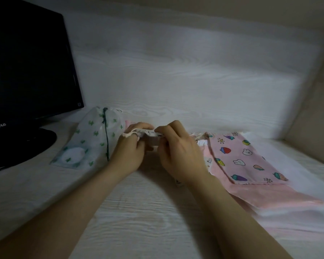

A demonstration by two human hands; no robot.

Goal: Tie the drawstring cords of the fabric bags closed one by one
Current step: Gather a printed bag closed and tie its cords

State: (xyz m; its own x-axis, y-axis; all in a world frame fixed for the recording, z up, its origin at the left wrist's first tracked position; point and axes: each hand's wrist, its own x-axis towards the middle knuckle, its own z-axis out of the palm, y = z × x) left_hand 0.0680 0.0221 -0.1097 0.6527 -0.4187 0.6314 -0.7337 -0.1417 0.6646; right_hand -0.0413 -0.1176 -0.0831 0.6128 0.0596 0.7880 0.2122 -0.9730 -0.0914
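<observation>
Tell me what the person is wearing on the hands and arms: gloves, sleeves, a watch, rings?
The left hand and right hand are bare: no gloves, and no rings that I can make out in the dim light. The left forearm and right forearm show no sleeve, watch or band down to the frame's lower edge.

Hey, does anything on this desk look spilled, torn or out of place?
Nothing spilled or torn. The pink fruit-print fabric bag lies askew atop a loose pink pile, and the dark green cord trails across the white green-print bag.
</observation>
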